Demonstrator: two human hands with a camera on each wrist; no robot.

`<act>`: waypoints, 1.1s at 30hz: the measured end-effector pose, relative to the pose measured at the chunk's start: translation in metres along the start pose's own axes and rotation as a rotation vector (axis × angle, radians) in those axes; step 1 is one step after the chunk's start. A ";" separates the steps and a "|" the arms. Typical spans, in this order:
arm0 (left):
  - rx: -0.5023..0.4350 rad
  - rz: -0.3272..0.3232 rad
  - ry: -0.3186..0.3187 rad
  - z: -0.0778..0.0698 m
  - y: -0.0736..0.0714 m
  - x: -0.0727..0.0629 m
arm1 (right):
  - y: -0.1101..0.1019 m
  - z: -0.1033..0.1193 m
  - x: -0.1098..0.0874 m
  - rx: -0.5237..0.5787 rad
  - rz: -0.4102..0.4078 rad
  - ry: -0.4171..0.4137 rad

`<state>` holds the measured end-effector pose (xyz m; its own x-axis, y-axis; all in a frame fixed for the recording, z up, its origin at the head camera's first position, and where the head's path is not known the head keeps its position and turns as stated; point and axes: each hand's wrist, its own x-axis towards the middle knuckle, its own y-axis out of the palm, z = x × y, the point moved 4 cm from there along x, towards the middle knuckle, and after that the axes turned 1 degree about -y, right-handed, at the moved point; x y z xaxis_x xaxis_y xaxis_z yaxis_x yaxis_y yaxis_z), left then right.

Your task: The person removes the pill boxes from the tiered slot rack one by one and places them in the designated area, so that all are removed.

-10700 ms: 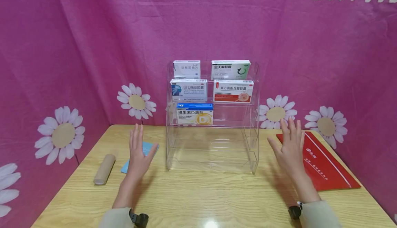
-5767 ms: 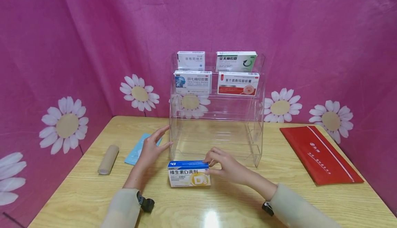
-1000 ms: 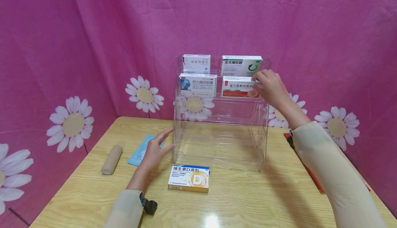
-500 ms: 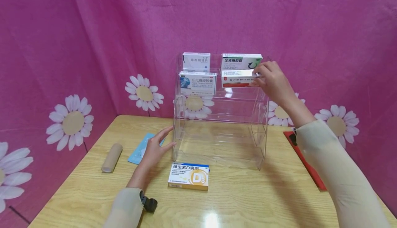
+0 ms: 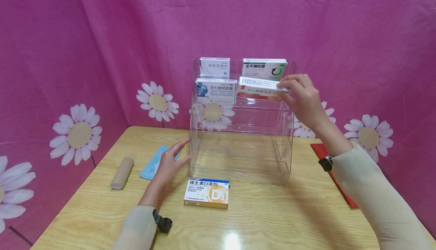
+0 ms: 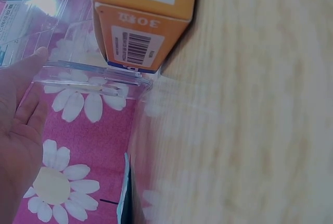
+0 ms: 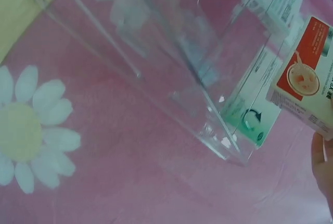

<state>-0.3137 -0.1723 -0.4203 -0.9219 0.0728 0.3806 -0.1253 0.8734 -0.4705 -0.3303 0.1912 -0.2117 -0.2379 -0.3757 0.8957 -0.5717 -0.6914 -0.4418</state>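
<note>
My right hand pinches the right end of a white and red medicine box, thumb in front and fingers on top. The box tilts forward at the middle tier of a clear acrylic display rack. In the right wrist view the box's red printed face shows apart from the green-marked box. My left hand is at the rack's left side panel, thumb and fingers extended with the tips at its edge. A vitamin D medicine box lies on the table before the rack.
On the rack stand a white box, a green-marked box and a blue-pictured box. A cardboard tube and a light-blue packet lie left on the wooden table. A red folder is partly behind the right arm.
Earlier, the vitamin D box came down from the rack to the table. In the last second my right hand has lifted the red and white box and tilted it forward. The left hand stays.
</note>
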 end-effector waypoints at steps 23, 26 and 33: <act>-0.026 0.032 -0.042 -0.001 -0.001 0.000 | -0.003 0.057 -0.116 0.240 0.239 0.021; -0.021 0.031 -0.041 -0.001 -0.001 -0.001 | -0.002 0.064 -0.132 0.287 0.265 0.021; -0.024 0.031 -0.049 0.000 -0.001 0.000 | -0.001 0.076 -0.158 0.339 0.317 0.043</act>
<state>-0.3138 -0.1729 -0.4198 -0.9421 0.0766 0.3266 -0.0885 0.8823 -0.4622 -0.2326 0.2042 -0.3566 -0.3963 -0.5800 0.7117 -0.1779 -0.7120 -0.6793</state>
